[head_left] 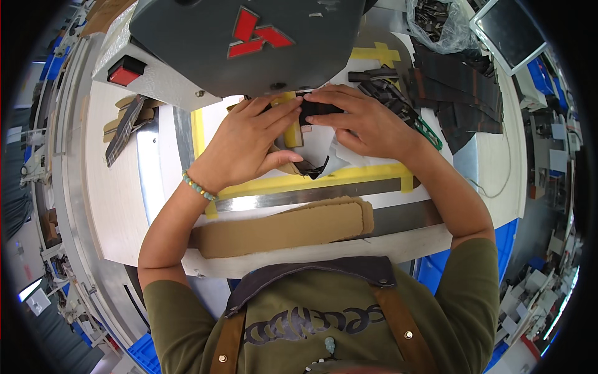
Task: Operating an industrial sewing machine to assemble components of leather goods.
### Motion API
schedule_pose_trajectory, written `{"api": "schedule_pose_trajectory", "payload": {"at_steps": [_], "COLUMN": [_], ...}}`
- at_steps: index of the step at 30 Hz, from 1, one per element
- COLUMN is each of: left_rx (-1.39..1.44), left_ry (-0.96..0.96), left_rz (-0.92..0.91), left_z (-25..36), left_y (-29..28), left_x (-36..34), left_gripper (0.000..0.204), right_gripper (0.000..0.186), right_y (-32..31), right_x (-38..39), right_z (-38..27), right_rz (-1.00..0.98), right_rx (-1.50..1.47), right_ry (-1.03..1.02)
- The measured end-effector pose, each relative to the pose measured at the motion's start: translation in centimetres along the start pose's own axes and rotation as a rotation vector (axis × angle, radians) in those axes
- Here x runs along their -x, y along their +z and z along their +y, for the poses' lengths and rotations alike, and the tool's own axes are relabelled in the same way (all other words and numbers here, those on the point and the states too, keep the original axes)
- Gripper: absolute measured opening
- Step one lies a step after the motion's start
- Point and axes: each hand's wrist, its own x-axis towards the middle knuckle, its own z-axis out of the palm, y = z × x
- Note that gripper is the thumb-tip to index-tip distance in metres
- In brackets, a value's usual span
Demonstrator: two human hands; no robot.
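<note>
My left hand (246, 143) lies under the dark grey machine head (268, 37), fingers stretched over a yellow strip (293, 134) and thumb by a folded dark-and-tan piece (311, 169). My right hand (367, 124) is spread beside it, index and middle fingertips on a black piece (321, 110). A small pink piece (306, 128) and a white sheet (336, 159) lie between the hands. Both hands are open; what lies under the fingertips is partly hidden.
The yellow-taped work plate (249, 183) has a brown cardboard strip (280, 230) in front. At right are dark strips (386, 90), green-handled scissors (431, 134), dark sheets (461, 93), a bag of parts (439, 28) and a screen (507, 34). Tan-and-dark pieces (128, 124) lie left.
</note>
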Motion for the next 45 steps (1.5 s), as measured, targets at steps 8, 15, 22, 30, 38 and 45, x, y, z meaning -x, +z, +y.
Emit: {"api": "schedule_pose_trajectory", "payload": {"at_steps": [8,15,22,30,38,45], "left_rx": [-0.076,-0.078,-0.084,-0.115,0.019,0.058], "left_ry": [-0.04,-0.044,-0.054,-0.045,-0.099,-0.256], "left_rz": [0.089,0.063,0.056,0.12,0.109,0.032], "left_z": [-0.2,-0.1,-0.4,-1.0,-1.8,-2.4], "left_y": [0.4,0.2,0.3,0.0,-0.2,0.1], "left_x": [1.9,2.0,1.8,1.0,0.3,-0.1], "left_gripper": [0.075,0.071,0.068,0.063,0.051,0.041], "right_gripper": [0.043,0.043,0.033,0.034,0.039,0.032], "right_y": [0.2,0.2,0.3,0.1,-0.1,0.0], "right_x": [0.2,0.2,-0.2,-0.7,-1.7,-1.8], "right_z": [0.4,0.3,0.8,1.6,3.0,3.5], "right_rz": [-0.002,0.0,0.045,0.051,0.096,0.105], "right_rx": [0.007,-0.004,0.081,0.104,0.122,0.092], "right_ry": [-0.014,-0.015,-0.041,-0.044,-0.084,-0.032]}}
